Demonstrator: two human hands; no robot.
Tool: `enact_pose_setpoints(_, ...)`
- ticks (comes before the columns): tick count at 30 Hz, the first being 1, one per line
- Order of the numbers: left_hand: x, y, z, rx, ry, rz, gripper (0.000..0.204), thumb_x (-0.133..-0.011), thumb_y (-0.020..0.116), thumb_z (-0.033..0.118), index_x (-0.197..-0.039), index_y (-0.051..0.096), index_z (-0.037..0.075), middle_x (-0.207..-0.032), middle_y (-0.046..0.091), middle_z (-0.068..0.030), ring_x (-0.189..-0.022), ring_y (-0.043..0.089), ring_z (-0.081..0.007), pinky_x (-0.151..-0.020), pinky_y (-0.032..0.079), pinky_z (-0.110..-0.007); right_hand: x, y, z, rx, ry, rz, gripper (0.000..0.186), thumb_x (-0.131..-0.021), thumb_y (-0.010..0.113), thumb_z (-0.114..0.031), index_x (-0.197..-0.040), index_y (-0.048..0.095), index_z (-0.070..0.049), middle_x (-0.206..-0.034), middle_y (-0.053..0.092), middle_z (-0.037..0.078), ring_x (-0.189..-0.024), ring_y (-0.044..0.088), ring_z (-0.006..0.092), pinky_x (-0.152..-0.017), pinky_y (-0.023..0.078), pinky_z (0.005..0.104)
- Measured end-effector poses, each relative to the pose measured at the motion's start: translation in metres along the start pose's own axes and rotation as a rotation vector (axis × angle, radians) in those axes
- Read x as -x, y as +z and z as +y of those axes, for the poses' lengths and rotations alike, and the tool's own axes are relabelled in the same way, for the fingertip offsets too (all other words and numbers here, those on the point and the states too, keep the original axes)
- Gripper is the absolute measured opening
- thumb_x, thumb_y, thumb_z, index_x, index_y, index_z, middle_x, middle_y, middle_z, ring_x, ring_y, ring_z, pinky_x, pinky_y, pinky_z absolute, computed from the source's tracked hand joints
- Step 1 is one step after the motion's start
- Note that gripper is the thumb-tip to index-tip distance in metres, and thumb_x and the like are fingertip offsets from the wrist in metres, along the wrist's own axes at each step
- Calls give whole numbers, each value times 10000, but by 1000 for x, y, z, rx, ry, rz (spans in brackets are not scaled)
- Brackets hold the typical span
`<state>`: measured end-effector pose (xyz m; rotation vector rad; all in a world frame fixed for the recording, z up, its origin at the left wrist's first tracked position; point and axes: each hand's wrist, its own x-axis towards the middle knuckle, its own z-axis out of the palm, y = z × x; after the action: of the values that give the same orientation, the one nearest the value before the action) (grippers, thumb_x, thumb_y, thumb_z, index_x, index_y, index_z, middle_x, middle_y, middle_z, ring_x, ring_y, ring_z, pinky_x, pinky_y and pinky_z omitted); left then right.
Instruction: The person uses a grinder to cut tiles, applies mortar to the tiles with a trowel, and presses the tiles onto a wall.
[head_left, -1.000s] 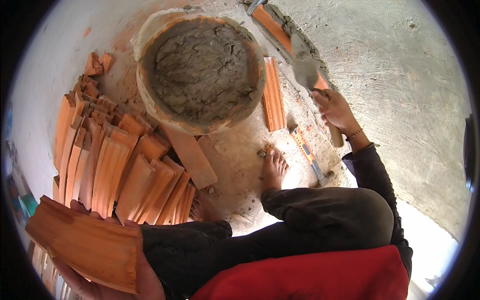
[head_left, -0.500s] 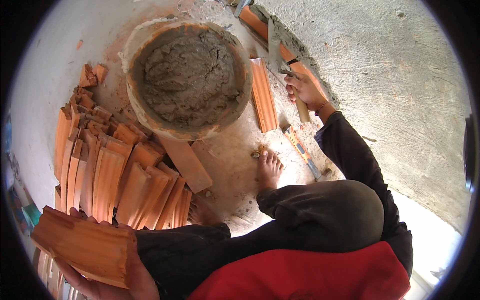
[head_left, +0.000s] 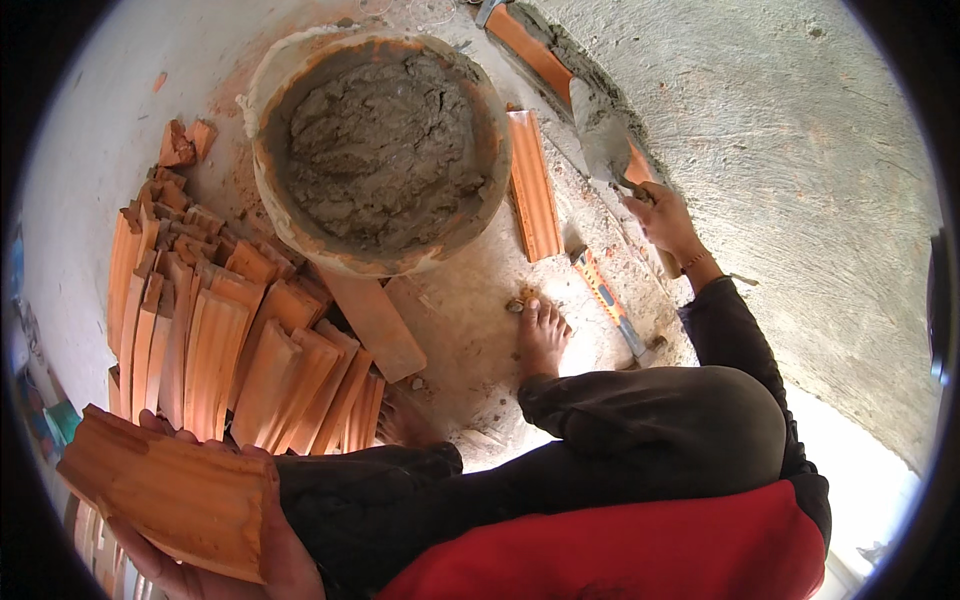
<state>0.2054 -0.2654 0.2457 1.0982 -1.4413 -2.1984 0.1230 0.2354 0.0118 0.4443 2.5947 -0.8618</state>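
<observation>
My left hand (head_left: 285,545) is wrapped round a broken piece of orange clay tile (head_left: 170,490) at the lower left, above my lap. At the upper right my right hand (head_left: 663,222) grips a trowel (head_left: 603,140) by its handle. The trowel's blade, smeared with grey mortar, lies over a row of orange tile pieces (head_left: 535,50) set along the foot of the rough wall. Wet mortar (head_left: 600,75) runs along the row between tile and wall. Whether the blade touches the mortar I cannot tell.
A large tub (head_left: 262,165) full of grey mortar (head_left: 385,150) stands at the upper middle. Stacked tiles (head_left: 215,350) fill the left side. One loose tile (head_left: 535,185) lies right of the tub, near an orange-handled hammer (head_left: 605,295). My bare foot (head_left: 543,338) rests beside it.
My right hand has moved right with the trowel, bringing its blade over the tile row and turning its flat face into view. My left hand holds the tile piece nearly still.
</observation>
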Motion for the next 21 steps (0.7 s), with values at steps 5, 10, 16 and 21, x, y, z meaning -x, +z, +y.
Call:
enact_pose_setpoints(5, 4, 7, -5, -110, 74, 37, 677, -974, 507, 529, -1490, 316, 136, -1336, 474, -75, -1140, 543, -178, -974, 469, -406, 34, -26, -40, 234, -150, 27, 238, -895, 686, -149, -746, 555, -16, -578, 454, -2, -509, 422, 92, -487, 350, 306)
enact_pose_setpoints(10, 10, 22, -10, -152, 117, 106, 687, -969, 513, 527, -1501, 305, 145, -1351, 469, -59, -1123, 543, -172, -970, 465, -393, 44, -59, -68, -185, 14, -306, 285, -906, 686, -297, -834, 633, -26, -612, 507, -32, -481, 453, 64, -450, 361, 241)
enact_pose_setpoints(16, 4, 41, -20, 286, 298, -196, 347, -1014, 508, 290, -1180, 594, -3, -1036, 630, -126, -931, 634, -214, -777, 536, -328, -16, -77, -56, -279, 215, -376, 184, -923, 605, -188, -803, 556, -58, -578, 467, -29, -427, 428, 66, -381, 362, 257)
enact_pose_setpoints(21, 9, 14, -6, 20, 86, -64, 538, -985, 510, 452, -1379, 403, 102, -1274, 515, -70, -1062, 571, -179, -899, 492, -371, -15, -68, -45, -210, 150, -354, 181, -911, 599, -186, -824, 586, -28, -589, 492, 6, -425, 444, 103, -406, 390, 295)
